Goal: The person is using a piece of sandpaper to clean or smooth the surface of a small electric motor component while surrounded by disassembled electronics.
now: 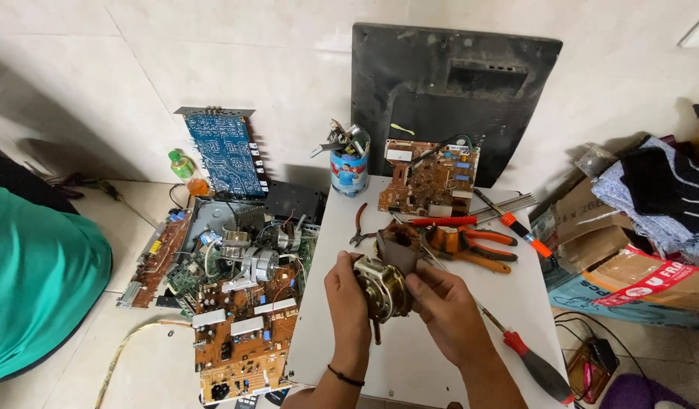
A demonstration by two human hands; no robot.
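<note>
1. Two bare hands meet over the white tabletop (410, 356), at its near middle, sharing one small electric motor (381, 288) with a brass-coloured housing and a short shaft pointing down.
2. Left hand (348, 299) is clenched around the motor's left side, thumb over the housing face; it looks like the steadying hand.
3. Right hand (440, 303) grasps the motor's right side, fingers closed on the rim beside a dark winding block (401, 246).
4. Judged from this, the motor is being turned over and inspected, held clear of the table.
5. Any further handling calls for a firm two-handed hold, since the housing is round.
6. Right of the hands lie orange-handled pliers (478, 250) and a red-handled screwdriver (535, 363), within reach.
</note>
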